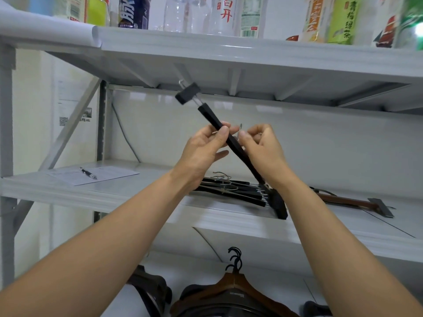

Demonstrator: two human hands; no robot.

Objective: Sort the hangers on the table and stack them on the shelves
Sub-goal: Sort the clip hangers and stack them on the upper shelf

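Note:
I hold a black clip hanger [211, 115] slanted in front of the middle shelf [137, 191], one clip up near the upper shelf's underside, the other low by the stack. My left hand [206, 152] pinches its bar. My right hand [261, 145] grips it at the metal hook. Behind my wrists, a stack of black clip hangers [235, 191] lies on the middle shelf. A brown clip hanger [352, 202] lies to the right on the same shelf. Brown wooden hangers [233, 287] with black hooks lie on the shelf below.
A sheet of paper [109, 173] with a pen [88, 173] lies at the middle shelf's left. Several drink bottles [251, 14] stand on the top shelf [229, 49]. Grey shelf uprights [5, 133] and a diagonal brace stand at the left.

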